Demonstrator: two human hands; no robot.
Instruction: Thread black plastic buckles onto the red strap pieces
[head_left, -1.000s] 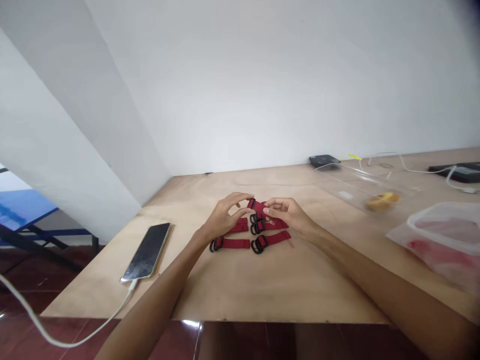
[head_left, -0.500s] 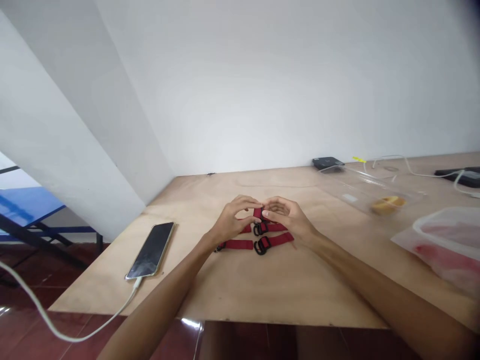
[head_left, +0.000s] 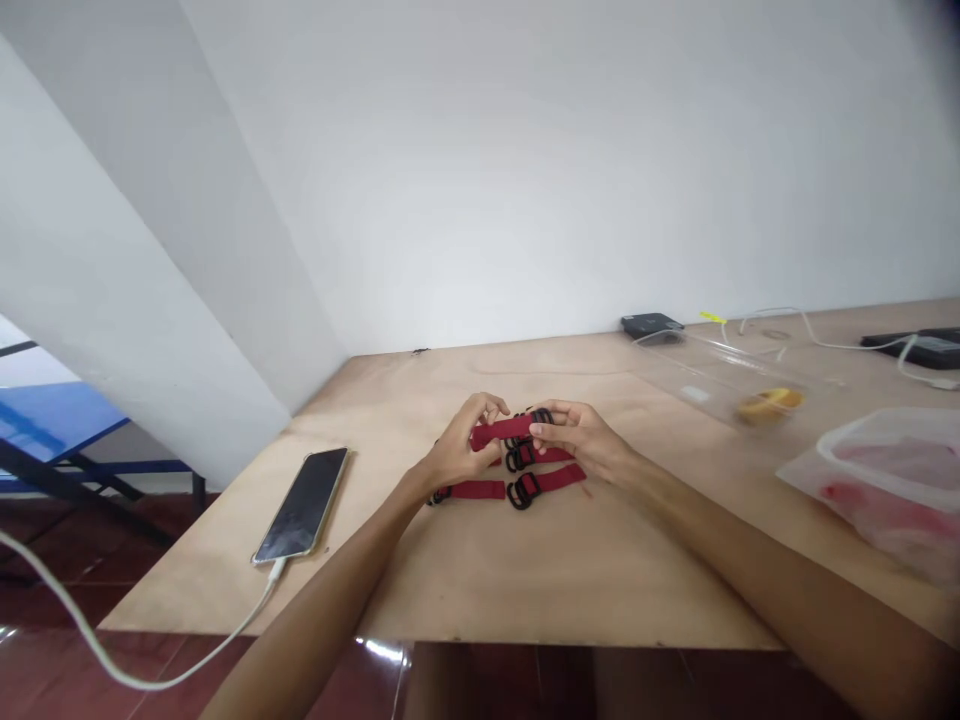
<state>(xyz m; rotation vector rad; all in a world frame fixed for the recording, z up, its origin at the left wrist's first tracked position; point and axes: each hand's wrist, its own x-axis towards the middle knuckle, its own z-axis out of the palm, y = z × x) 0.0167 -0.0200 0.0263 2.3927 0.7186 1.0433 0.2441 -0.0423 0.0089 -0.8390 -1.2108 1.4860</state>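
A short red strap with black rings at its right end is stretched between my two hands, just above the table. My left hand grips its left end between thumb and fingers. At the ringed end, my right hand pinches the strap, thumb in front. Below them lie more red straps with black buckles: one at the lower right, one at the lower left, and others partly hidden under my hands.
On the wooden table, a phone with a white cable lies left. To the right are a clear plastic tray, yellow tape roll, translucent tub with red contents, and black devices near the wall.
The held strap has swung out lengthwise between my hands, showing its red length and black rings. My left fingers have moved slightly left and now wrap its end.
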